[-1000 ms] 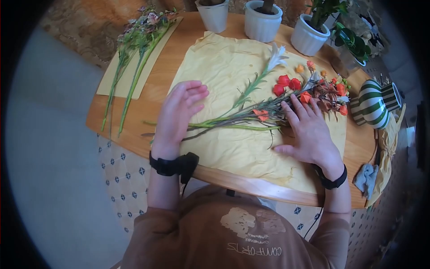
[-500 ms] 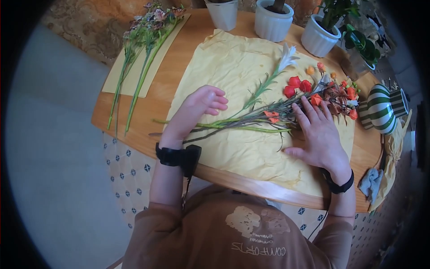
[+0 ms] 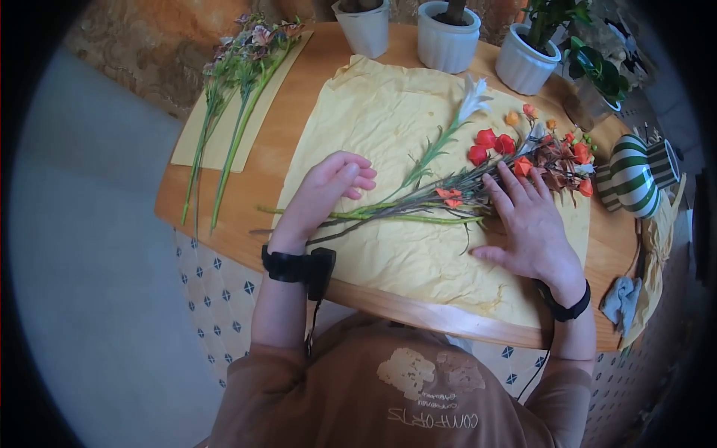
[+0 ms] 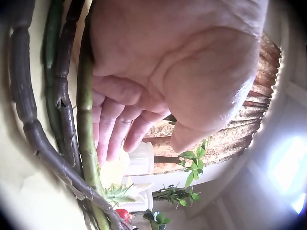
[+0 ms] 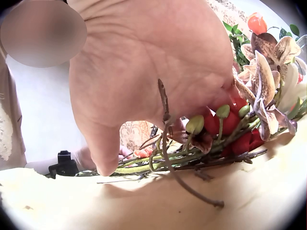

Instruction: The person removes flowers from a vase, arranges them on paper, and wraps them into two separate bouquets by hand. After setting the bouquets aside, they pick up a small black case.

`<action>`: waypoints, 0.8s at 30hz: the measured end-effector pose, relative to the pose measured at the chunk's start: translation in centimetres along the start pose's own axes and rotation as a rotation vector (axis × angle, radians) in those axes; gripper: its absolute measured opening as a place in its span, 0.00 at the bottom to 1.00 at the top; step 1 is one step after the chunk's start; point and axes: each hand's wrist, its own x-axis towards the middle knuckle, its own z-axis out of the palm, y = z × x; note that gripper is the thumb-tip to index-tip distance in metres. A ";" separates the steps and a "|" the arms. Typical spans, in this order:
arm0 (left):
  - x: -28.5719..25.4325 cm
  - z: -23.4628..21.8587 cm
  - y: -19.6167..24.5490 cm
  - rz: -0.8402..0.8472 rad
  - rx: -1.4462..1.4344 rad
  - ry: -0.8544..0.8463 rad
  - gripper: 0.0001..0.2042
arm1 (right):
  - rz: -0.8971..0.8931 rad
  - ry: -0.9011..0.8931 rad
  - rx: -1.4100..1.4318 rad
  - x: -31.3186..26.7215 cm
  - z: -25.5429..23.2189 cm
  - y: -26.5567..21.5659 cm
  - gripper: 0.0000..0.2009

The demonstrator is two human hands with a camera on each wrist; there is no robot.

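Observation:
A bunch of long-stemmed flowers [image 3: 407, 200] lies across a crinkled yellow paper sheet [image 3: 373, 119]. Red blooms [image 3: 491, 142], orange ones and brown spotted petals [image 5: 261, 96] crowd its right end; a white lily [image 3: 472, 98] angles off toward the back. My right hand [image 3: 534, 228] is spread over the stems just below the blooms, its fingertips touching the bunch and its thumb pointing left. At the stem ends, my left hand [image 3: 328, 187] holds nothing, its fingers loosely bent. Thick green and brown stems [image 4: 84, 110] run close beside its palm in the left wrist view.
Pinkish flowers [image 3: 250, 45] with long stems lie on another paper sheet [image 3: 213, 145] at the table's left. White plant pots [image 3: 448, 41] line the back. A green-and-white striped vase [image 3: 635, 175] stands on the right, near a grey cloth [image 3: 620, 302].
My left hand has lowered and turned, its fingers now pointing right rather than up. The right hand stays on the bunch. The head view has shifted slightly.

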 end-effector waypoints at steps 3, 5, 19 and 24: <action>0.0 0.0 -0.1 -0.017 -0.025 0.020 0.17 | 0.005 0.008 0.003 0.0 0.0 0.0 0.47; 0.0 -0.2 -0.3 0.001 -0.048 0.006 0.17 | 0.009 0.008 0.006 0.0 -0.1 -0.1 0.46; 0.0 -0.3 -0.6 -0.028 -0.121 0.027 0.19 | -0.009 0.028 0.015 -0.3 0.7 0.3 0.47; -0.6 -0.1 0.4 0.009 -0.011 -0.013 0.16 | -0.002 0.013 0.032 -0.1 0.5 0.2 0.48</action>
